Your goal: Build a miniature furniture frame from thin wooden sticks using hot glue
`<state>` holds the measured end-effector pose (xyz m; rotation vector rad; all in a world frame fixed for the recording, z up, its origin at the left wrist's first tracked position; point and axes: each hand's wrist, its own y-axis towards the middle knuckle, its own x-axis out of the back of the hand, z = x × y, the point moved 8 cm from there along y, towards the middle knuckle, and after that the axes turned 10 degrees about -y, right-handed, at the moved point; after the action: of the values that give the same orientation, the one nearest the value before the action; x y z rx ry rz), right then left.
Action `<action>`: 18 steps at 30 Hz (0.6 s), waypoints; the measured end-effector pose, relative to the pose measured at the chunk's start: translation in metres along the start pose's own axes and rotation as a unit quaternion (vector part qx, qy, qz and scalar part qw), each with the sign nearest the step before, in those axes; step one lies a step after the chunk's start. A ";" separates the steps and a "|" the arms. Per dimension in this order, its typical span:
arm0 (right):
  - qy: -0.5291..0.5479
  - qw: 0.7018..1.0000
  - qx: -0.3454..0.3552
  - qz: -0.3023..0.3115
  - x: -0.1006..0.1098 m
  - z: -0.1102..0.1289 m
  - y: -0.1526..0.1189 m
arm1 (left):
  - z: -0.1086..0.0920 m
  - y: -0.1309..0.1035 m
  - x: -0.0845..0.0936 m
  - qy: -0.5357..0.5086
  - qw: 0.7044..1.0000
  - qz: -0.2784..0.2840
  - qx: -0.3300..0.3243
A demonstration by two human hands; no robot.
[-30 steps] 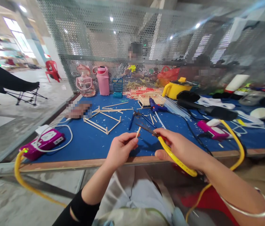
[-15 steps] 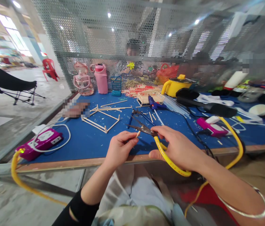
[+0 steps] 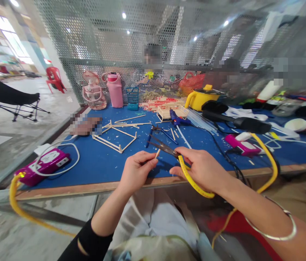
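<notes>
Between the thumb and finger of my left hand [image 3: 138,169] a short thin wooden stick [image 3: 157,153] is pinched, its tip pointing up. My right hand [image 3: 203,168] grips scissors [image 3: 195,183] with yellow handles. Their dark blades point left and lie at the stick's upper end; whether they touch it I cannot tell. Just beyond the blades, pliers with blue handles [image 3: 149,137] lie on the blue tabletop [image 3: 93,165]. A frame of glued wooden sticks [image 3: 106,144] sits farther left, with small corner posts standing up.
A blue glue gun [image 3: 178,119] lies beside a small wooden stick tray [image 3: 166,115]. Behind are a yellow pot [image 3: 200,99], red-tipped sticks [image 3: 162,104] and pink bottles [image 3: 114,90]. Purple power strips [image 3: 45,165] with cables lie left and right. A perforated metal screen [image 3: 101,43] closes the back.
The stick in my left hand now stands a little higher against the scissor blades. My right hand and the scissors have shifted slightly left. The whole view has moved a little.
</notes>
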<state>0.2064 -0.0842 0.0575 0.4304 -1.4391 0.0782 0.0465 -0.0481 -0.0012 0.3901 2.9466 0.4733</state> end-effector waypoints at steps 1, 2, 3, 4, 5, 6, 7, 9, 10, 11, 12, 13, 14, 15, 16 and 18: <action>0.004 1.000 0.002 -0.003 -0.001 -0.002 0.000 | 0.000 0.000 0.000 0.001 1.000 -0.001 0.001; 0.010 1.000 0.003 -0.006 -0.003 -0.003 0.000 | 0.000 0.000 0.000 0.002 1.000 -0.003 0.000; 0.018 1.000 0.002 -0.005 -0.005 -0.005 0.000 | 0.000 0.001 0.001 0.003 1.000 -0.005 -0.002; 0.028 1.000 0.000 -0.001 -0.008 -0.007 -0.001 | 0.000 0.001 0.001 0.005 1.000 -0.007 -0.002; 0.041 0.999 -0.004 0.004 -0.010 -0.009 -0.001 | 0.000 0.001 0.002 0.005 1.000 -0.009 -0.002; 0.057 0.998 -0.011 0.006 -0.011 -0.011 -0.001 | 0.001 0.001 0.002 0.003 1.000 -0.011 0.000; 0.075 0.997 -0.019 0.007 -0.012 -0.012 0.000 | 0.001 0.000 0.002 0.000 1.000 -0.011 0.002; 0.101 0.994 -0.038 0.004 -0.010 -0.015 -0.001 | 0.003 0.000 0.002 -0.008 1.000 -0.011 0.005; 0.102 0.994 -0.046 0.004 -0.008 -0.015 -0.001 | 0.003 0.000 0.002 -0.010 1.000 -0.012 0.005; 0.094 0.994 -0.052 0.007 -0.006 -0.014 -0.001 | 0.003 0.000 0.002 -0.011 1.000 -0.013 0.004; 0.080 0.995 -0.055 0.014 -0.004 -0.013 -0.001 | 0.003 0.000 0.002 -0.009 1.000 -0.013 0.002; 0.064 0.996 -0.056 0.020 -0.003 -0.011 -0.001 | 0.002 0.000 0.001 -0.006 1.000 -0.013 0.000; 0.049 0.997 -0.055 0.027 -0.001 -0.009 -0.002 | 0.002 0.001 0.001 -0.003 1.000 -0.013 -0.002; 0.037 0.997 -0.053 0.033 0.000 -0.006 -0.002 | 0.001 0.001 0.001 0.001 1.000 -0.011 -0.005; 0.028 0.998 -0.052 0.039 0.000 -0.004 -0.002 | 0.000 0.002 0.000 0.005 1.000 -0.008 -0.007; 0.012 0.997 -0.051 0.052 0.000 0.000 -0.002 | -0.002 0.002 -0.001 0.013 1.000 -0.001 -0.012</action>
<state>0.2072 -0.0860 0.0575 0.2706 -1.4336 0.0933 0.0477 -0.0477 0.0015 0.3806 2.9637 0.5176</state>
